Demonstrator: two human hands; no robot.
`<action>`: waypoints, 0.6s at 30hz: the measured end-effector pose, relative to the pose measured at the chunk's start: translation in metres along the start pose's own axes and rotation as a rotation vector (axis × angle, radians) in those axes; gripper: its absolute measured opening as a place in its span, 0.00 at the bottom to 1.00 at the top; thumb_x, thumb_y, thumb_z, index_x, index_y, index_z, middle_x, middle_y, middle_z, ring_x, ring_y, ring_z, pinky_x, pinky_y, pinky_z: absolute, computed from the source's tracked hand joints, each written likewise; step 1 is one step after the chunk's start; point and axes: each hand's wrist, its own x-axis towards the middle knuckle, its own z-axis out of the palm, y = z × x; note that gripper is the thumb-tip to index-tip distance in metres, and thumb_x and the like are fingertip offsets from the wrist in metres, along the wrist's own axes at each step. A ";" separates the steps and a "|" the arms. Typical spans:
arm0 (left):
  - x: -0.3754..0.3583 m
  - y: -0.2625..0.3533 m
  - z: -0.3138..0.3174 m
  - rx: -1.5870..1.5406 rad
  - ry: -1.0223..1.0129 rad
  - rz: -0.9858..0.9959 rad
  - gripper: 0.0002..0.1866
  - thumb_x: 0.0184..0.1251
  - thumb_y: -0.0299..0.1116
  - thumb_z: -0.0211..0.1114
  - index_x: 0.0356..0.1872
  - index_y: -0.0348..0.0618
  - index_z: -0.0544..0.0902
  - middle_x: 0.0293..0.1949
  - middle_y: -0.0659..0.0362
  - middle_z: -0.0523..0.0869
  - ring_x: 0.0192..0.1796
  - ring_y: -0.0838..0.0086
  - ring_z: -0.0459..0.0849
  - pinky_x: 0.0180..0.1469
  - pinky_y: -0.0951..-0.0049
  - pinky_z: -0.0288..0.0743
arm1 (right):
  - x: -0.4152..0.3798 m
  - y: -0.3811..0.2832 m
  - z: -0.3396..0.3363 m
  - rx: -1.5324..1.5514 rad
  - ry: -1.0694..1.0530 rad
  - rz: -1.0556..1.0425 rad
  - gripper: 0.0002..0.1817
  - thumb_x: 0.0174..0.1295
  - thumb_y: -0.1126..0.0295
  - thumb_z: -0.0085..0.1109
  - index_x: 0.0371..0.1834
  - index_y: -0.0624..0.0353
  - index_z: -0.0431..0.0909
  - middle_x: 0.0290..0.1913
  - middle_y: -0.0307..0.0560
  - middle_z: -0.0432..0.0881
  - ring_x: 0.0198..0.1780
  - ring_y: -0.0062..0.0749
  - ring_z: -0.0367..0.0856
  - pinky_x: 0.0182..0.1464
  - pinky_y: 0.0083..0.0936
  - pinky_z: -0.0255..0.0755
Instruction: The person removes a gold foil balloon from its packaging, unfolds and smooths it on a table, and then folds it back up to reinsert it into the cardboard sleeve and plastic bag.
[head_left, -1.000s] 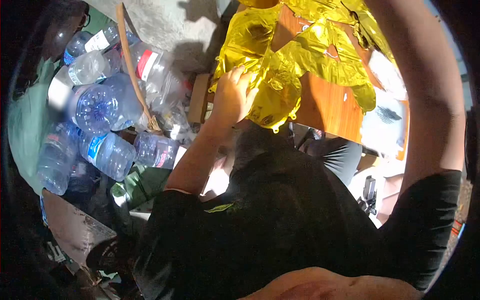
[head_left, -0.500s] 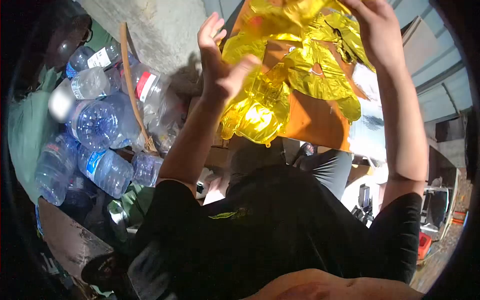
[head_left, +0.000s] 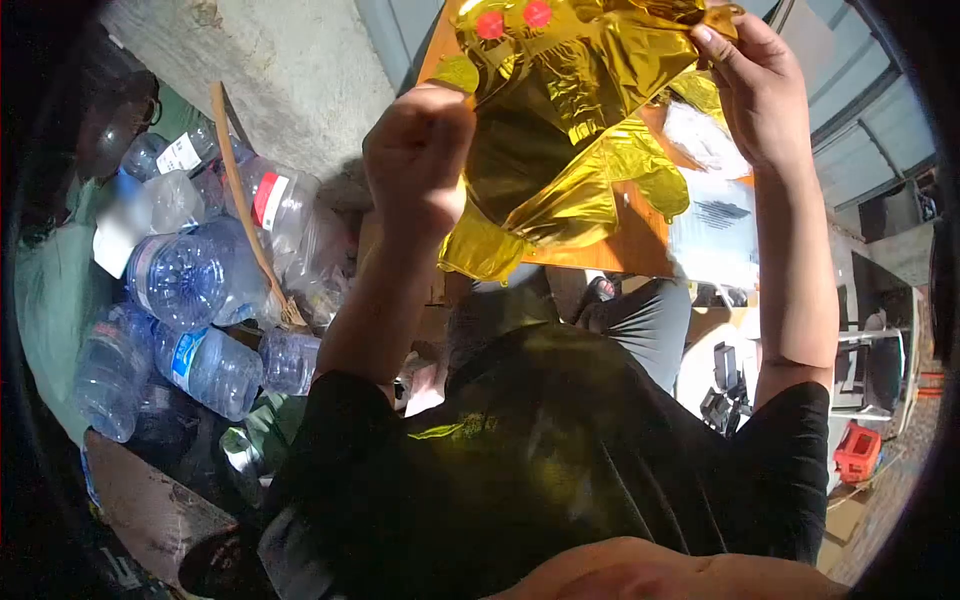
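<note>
A shiny gold foil balloon (head_left: 545,110), flat and uninflated, is stretched up between my two hands above the table. Two red round spots show on it near the top. My left hand (head_left: 420,150) is closed in a fist at its left edge. With thumb and fingers, my right hand (head_left: 765,95) pinches its upper right corner. More gold foil (head_left: 648,170) lies on the orange-brown tabletop (head_left: 640,250) behind and below, partly covered by the raised piece. A clear plastic packet (head_left: 705,140) rests near my right wrist.
Several empty plastic bottles (head_left: 185,275) are heaped at the left, with a curved wooden stick (head_left: 240,190) across them. A rough concrete block (head_left: 290,70) stands behind. At the lower right are black objects (head_left: 725,390) and a red crate (head_left: 857,452).
My left hand has gone from open and spread to closed on the foil. The balloon has been lifted and spread between both hands, and its red spots now show clearly.
</note>
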 end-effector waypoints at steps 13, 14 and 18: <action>-0.008 0.025 0.008 0.214 -0.186 -0.091 0.04 0.77 0.27 0.67 0.42 0.37 0.84 0.29 0.69 0.82 0.30 0.89 0.75 0.33 0.83 0.68 | -0.035 -0.055 0.073 -1.092 0.761 0.369 0.13 0.73 0.80 0.62 0.59 0.69 0.81 0.57 0.49 0.87 0.58 0.30 0.85 0.63 0.27 0.78; -0.008 0.025 0.007 0.215 -0.183 -0.092 0.04 0.77 0.27 0.67 0.42 0.37 0.84 0.29 0.69 0.82 0.30 0.89 0.75 0.33 0.83 0.68 | -0.037 -0.055 0.073 -1.098 0.755 0.347 0.13 0.73 0.80 0.62 0.58 0.69 0.81 0.56 0.49 0.87 0.58 0.30 0.85 0.62 0.27 0.78; -0.004 0.028 0.008 0.197 -0.124 -0.190 0.06 0.79 0.28 0.65 0.44 0.36 0.82 0.29 0.69 0.82 0.31 0.89 0.76 0.34 0.83 0.69 | -0.050 -0.063 0.071 -1.071 0.753 0.308 0.12 0.73 0.81 0.61 0.57 0.68 0.81 0.56 0.50 0.87 0.57 0.31 0.85 0.62 0.27 0.78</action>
